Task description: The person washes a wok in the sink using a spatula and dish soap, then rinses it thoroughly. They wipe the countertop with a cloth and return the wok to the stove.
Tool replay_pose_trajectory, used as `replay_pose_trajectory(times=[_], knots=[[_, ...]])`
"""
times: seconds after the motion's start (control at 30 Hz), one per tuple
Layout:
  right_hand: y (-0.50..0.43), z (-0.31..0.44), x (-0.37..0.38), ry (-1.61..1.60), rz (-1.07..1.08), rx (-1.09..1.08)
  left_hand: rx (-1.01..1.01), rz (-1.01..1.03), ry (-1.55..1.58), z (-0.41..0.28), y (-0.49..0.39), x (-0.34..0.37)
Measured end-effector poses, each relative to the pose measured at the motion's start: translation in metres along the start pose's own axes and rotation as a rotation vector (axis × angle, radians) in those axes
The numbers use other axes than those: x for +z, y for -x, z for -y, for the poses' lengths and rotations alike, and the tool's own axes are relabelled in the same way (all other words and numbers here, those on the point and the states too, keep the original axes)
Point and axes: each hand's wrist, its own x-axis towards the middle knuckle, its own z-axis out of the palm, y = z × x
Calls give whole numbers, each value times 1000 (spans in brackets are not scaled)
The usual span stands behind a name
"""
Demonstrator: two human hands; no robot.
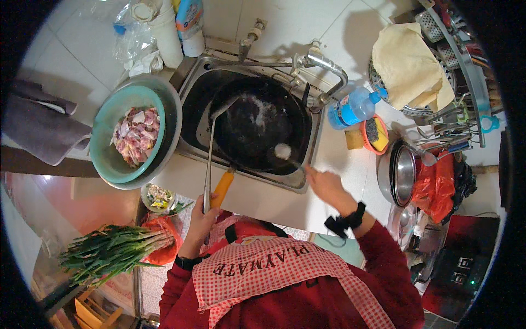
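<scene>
A black wok sits in the metal sink, wet inside with a whitish streak on its bottom. My left hand holds a long metal wok spatula, whose head rests at the wok's left rim. The wok's yellow handle lies against that same hand; whether my fingers also close around it I cannot tell. At the sink's near right corner, my right hand grips a thin-handled utensil with a pale round end inside the wok. Motion blurs its handle.
Left of the sink, a green basin of cut raw meat sits in a metal bowl. The faucet arches behind. On the right are a blue bottle, a red sponge bowl and stacked metal pots. Green onions lie lower left.
</scene>
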Motion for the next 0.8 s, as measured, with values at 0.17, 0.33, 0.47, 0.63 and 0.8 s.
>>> replay_pose_trajectory(times=[0.17, 0.33, 0.47, 0.63, 0.8], knots=[[-12, -19, -6, -14, -391, 203, 8, 20, -68, -2, -2, -4], [-16, -18, -5, 62, -102, 89, 105, 17, -65, 0, 0, -4], [-47, 16, 0, -234, -17, -261, 125, -27, -38, -1, 4, 0], [-150, 56, 7, -481, -90, -328, 118, -86, -152, -11, 4, 5], [-210, 23, 10, 189, -579, -107, 116, -106, -195, -19, 8, 9]])
